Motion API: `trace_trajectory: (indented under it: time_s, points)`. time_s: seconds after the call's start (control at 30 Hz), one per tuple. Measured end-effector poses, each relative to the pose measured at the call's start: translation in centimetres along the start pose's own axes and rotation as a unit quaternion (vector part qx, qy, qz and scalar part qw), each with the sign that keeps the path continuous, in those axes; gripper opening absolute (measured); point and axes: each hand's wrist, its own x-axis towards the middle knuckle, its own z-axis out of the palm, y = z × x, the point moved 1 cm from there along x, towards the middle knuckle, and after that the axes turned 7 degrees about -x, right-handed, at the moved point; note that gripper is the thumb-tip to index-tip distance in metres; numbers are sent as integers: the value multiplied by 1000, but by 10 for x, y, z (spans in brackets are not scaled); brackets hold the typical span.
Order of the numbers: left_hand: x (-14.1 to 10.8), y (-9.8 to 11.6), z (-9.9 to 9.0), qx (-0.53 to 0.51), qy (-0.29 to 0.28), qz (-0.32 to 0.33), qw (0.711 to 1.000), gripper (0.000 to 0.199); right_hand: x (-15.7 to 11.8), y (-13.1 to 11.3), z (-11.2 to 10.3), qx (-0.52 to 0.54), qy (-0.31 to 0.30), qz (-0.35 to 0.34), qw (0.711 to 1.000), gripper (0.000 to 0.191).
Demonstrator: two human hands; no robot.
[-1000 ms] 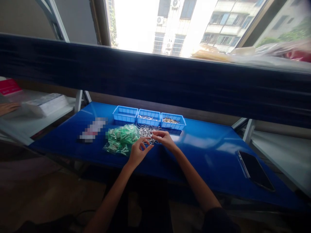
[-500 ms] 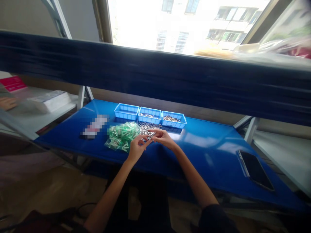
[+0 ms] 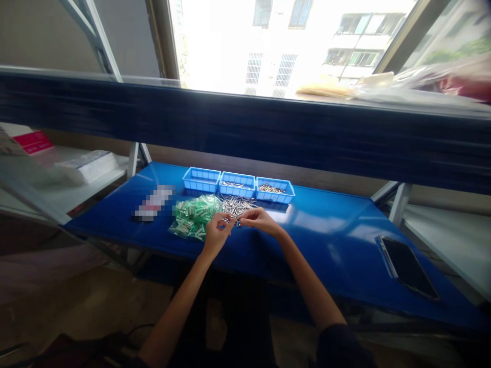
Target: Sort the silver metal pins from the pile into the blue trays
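My left hand [image 3: 217,232] and my right hand [image 3: 260,220] meet fingertip to fingertip at the near edge of a pile of small metal pins [image 3: 236,205]. Both are closed in a pinch; whatever lies between the fingertips is too small to make out. Left of the pile lie clear bags of green and white pieces [image 3: 195,214]. Behind stand three blue trays in a row: the left tray [image 3: 201,180] shows nothing inside, the middle tray [image 3: 238,186] holds some silvery pins, and the right tray [image 3: 274,189] holds darker, brownish pins.
A phone [image 3: 408,266] lies at the right of the blue table [image 3: 314,245]. A blurred-out flat packet [image 3: 154,203] is at the left. A blue shelf beam [image 3: 245,133] crosses above the trays. White side shelves stand left and right, with a white package [image 3: 90,166] on the left one.
The view has shifted slightly. My right fingers have drawn closer together over the pins, and both hands remain fingertip to fingertip. At the far left, another person's hand is no longer visible.
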Motion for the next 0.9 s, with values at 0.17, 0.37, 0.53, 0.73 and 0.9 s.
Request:
trace_trajectory:
  time_s: [0.17,0.37,0.53,0.73,0.9]
  points:
    - [-1,0,0,22,8,4,1000,24,-3,-10,-2,-22,-5,-2,1000,24]
    - [-3,1,2,106,-42,64,991,15,-1,-11,-1,-25,73,-33,997,20]
    - [-3,-1,3,118,-44,74,989,15,-1,-6,-5,-49,85,-61,993,19]
    - [-3,-4,1,91,-14,60,994,20,-5,-6,-11,-79,0,-39,996,20]
    - [-4,-2,3,117,-44,74,989,16,-7,-5,-16,-67,15,-2,998,22]
